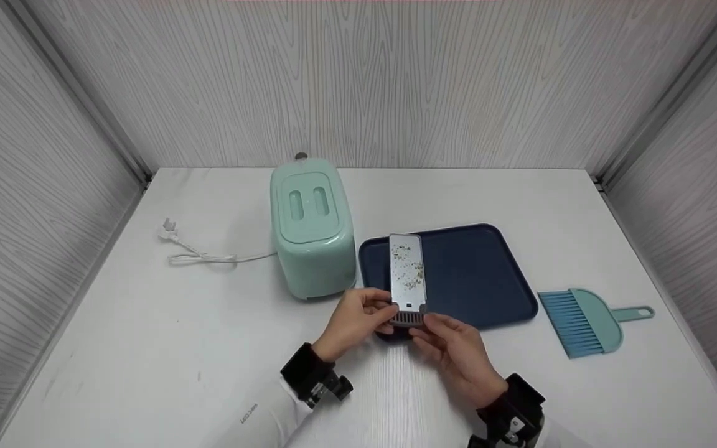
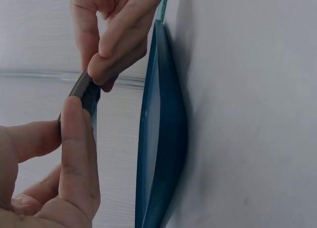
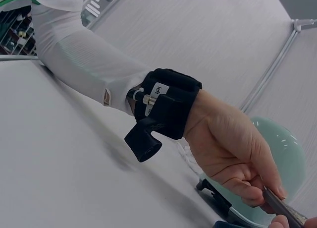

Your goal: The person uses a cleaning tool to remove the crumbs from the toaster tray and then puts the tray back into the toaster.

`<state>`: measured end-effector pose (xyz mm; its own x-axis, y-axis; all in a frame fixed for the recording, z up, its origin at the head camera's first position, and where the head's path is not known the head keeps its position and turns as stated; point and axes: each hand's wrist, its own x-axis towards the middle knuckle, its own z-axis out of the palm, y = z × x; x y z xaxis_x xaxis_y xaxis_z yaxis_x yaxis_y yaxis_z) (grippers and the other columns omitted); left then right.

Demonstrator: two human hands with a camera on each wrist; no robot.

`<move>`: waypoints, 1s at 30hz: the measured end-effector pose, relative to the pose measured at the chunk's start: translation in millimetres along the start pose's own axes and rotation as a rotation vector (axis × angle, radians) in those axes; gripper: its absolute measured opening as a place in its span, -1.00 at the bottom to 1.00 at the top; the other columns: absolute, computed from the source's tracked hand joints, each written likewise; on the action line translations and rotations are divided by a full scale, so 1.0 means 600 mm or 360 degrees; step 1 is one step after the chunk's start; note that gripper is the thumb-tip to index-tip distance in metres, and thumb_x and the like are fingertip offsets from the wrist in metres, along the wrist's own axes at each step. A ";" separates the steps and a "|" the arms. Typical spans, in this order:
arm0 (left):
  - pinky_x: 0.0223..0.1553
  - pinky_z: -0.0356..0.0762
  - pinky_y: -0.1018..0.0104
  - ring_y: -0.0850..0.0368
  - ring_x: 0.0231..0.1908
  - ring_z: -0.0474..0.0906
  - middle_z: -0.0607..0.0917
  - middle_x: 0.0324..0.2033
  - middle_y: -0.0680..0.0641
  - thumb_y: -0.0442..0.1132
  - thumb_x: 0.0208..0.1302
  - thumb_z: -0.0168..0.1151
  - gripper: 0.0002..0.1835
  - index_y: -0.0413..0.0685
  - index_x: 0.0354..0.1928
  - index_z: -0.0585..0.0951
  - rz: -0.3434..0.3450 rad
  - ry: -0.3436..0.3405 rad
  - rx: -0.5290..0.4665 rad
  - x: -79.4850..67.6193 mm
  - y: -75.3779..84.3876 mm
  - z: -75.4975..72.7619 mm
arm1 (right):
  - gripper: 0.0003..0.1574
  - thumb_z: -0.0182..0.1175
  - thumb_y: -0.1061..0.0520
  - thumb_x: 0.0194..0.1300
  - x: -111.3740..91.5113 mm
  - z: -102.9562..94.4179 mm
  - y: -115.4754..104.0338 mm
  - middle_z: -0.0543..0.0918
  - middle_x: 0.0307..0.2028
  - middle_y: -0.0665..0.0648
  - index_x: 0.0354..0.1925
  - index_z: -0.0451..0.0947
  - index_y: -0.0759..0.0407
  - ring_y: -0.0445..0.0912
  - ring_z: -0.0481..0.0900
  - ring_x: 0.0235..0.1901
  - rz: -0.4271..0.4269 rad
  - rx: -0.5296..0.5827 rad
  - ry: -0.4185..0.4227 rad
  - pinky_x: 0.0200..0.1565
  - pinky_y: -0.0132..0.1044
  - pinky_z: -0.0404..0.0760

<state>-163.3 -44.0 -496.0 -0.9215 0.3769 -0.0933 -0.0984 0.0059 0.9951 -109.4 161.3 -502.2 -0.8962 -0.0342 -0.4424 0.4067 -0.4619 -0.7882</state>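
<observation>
A toaster crumb tray (image 1: 407, 267), a narrow silvery plate with a grey slotted end and brown crumbs scattered on top, is held above the left part of a navy tray (image 1: 480, 277). My left hand (image 1: 353, 316) pinches the left corner of its slotted end. On the opposite corner, my right hand (image 1: 458, 353) grips with thumb and fingers. Seen edge-on in the left wrist view, the crumb tray (image 2: 80, 91) is apart from the navy tray (image 2: 171, 124). In the right wrist view only part of the crumb tray (image 3: 283, 208) shows.
A mint-green toaster (image 1: 312, 249) with a lid on top stands left of the navy tray. Its white cord and plug (image 1: 200, 254) lie on the table further left. A mint brush (image 1: 585, 323) with blue bristles lies to the right. Wood-patterned panels (image 1: 358, 87) enclose the table.
</observation>
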 end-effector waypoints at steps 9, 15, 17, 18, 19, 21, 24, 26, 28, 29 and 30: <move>-0.31 0.78 0.28 0.15 -0.48 0.76 0.79 -0.23 -0.25 -0.40 0.34 0.37 -0.55 -0.54 0.18 0.54 -0.0056 0.0054 0.0029 -0.003 -0.001 0.005 | -0.55 0.16 0.25 0.54 0.000 0.000 0.006 0.74 -0.11 0.23 0.28 0.39 0.46 -0.10 0.79 -0.17 0.0001 -0.0035 -0.0007 -0.01 -0.34 0.73; -0.29 0.78 0.29 0.17 -0.47 0.75 0.78 -0.20 -0.29 -0.41 0.35 0.35 -0.57 -0.54 0.18 0.55 -0.0074 0.0065 0.0027 -0.003 0.000 0.006 | -0.50 0.20 0.24 0.51 -0.002 -0.009 0.002 0.74 -0.09 0.23 0.29 0.38 0.47 -0.11 0.78 -0.15 0.0019 -0.0038 -0.0005 0.00 -0.35 0.73; -0.28 0.78 0.29 0.17 -0.47 0.75 0.78 -0.20 -0.28 -0.42 0.35 0.35 -0.57 -0.53 0.19 0.55 -0.0080 0.0057 0.0010 -0.003 0.000 0.007 | -0.49 0.21 0.24 0.51 -0.004 -0.019 -0.005 0.73 -0.07 0.22 0.29 0.38 0.46 -0.10 0.78 -0.13 0.0023 -0.0054 0.0005 0.01 -0.34 0.73; -0.28 0.78 0.28 0.17 -0.47 0.75 0.78 -0.21 -0.28 -0.42 0.36 0.34 -0.57 -0.53 0.19 0.54 -0.0084 0.0056 0.0002 -0.003 0.001 0.006 | -0.49 0.21 0.23 0.51 -0.004 -0.024 -0.010 0.73 -0.07 0.22 0.30 0.38 0.47 -0.10 0.77 -0.12 0.0020 -0.0062 0.0006 0.02 -0.34 0.72; -0.27 0.78 0.28 0.17 -0.47 0.75 0.78 -0.21 -0.27 -0.43 0.36 0.34 -0.57 -0.53 0.19 0.54 -0.0090 0.0056 -0.0007 -0.003 0.002 0.005 | -0.48 0.20 0.23 0.52 -0.004 -0.031 -0.016 0.73 -0.07 0.21 0.31 0.38 0.46 -0.10 0.77 -0.10 0.0015 -0.0073 0.0006 0.04 -0.33 0.72; -0.26 0.78 0.28 0.16 -0.47 0.75 0.78 -0.22 -0.25 -0.44 0.36 0.33 -0.57 -0.53 0.20 0.53 -0.0095 0.0053 -0.0022 -0.004 0.003 0.004 | -0.47 0.20 0.23 0.52 -0.003 -0.046 -0.032 0.73 -0.06 0.19 0.32 0.38 0.46 -0.10 0.76 -0.07 -0.0002 -0.0105 -0.0003 0.08 -0.31 0.71; -0.25 0.78 0.26 0.14 -0.46 0.76 0.77 -0.22 -0.25 -0.44 0.37 0.32 -0.56 -0.54 0.22 0.52 -0.0087 0.0039 -0.0023 -0.004 0.004 0.003 | -0.45 0.22 0.22 0.51 0.000 -0.074 -0.066 0.74 -0.08 0.17 0.34 0.39 0.45 -0.09 0.76 -0.06 -0.0038 -0.0151 -0.0032 0.11 -0.28 0.69; -0.25 0.79 0.26 0.12 -0.45 0.77 0.77 -0.21 -0.25 -0.44 0.37 0.32 -0.55 -0.54 0.23 0.52 -0.0075 0.0029 -0.0015 -0.004 0.004 0.002 | -0.47 0.25 0.19 0.50 0.000 -0.095 -0.093 0.75 -0.09 0.16 0.31 0.43 0.40 -0.09 0.76 -0.06 -0.0061 -0.0196 -0.0070 0.12 -0.26 0.69; -0.25 0.79 0.26 0.11 -0.44 0.77 0.77 -0.19 -0.26 -0.44 0.37 0.31 -0.55 -0.55 0.23 0.51 -0.0069 0.0026 -0.0009 -0.004 0.003 0.002 | -0.55 0.27 0.18 0.48 -0.002 -0.115 -0.120 0.77 -0.11 0.15 0.24 0.51 0.33 -0.08 0.77 -0.08 -0.0100 -0.0228 -0.0095 0.10 -0.24 0.71; -0.25 0.79 0.26 0.11 -0.43 0.77 0.77 -0.18 -0.26 -0.43 0.38 0.31 -0.55 -0.55 0.22 0.51 -0.0071 0.0025 -0.0007 -0.004 0.003 0.002 | -0.61 0.27 0.18 0.48 -0.004 -0.125 -0.133 0.78 -0.12 0.14 0.20 0.56 0.29 -0.08 0.78 -0.09 -0.0124 -0.0239 -0.0113 0.09 -0.23 0.71; -0.25 0.78 0.27 0.11 -0.44 0.77 0.77 -0.18 -0.26 -0.43 0.38 0.31 -0.56 -0.55 0.22 0.52 -0.0076 0.0027 -0.0005 -0.003 0.003 0.002 | -0.67 0.27 0.18 0.48 -0.005 -0.134 -0.146 0.79 -0.13 0.13 0.15 0.60 0.25 -0.08 0.78 -0.10 -0.0153 -0.0252 -0.0127 0.08 -0.23 0.72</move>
<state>-161.1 -43.4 -493.9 -0.9219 0.3607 -0.1416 -0.1439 0.0205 0.9894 -128.0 273.4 -466.0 -0.9408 -0.0696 -0.3318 0.3360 -0.3217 -0.8852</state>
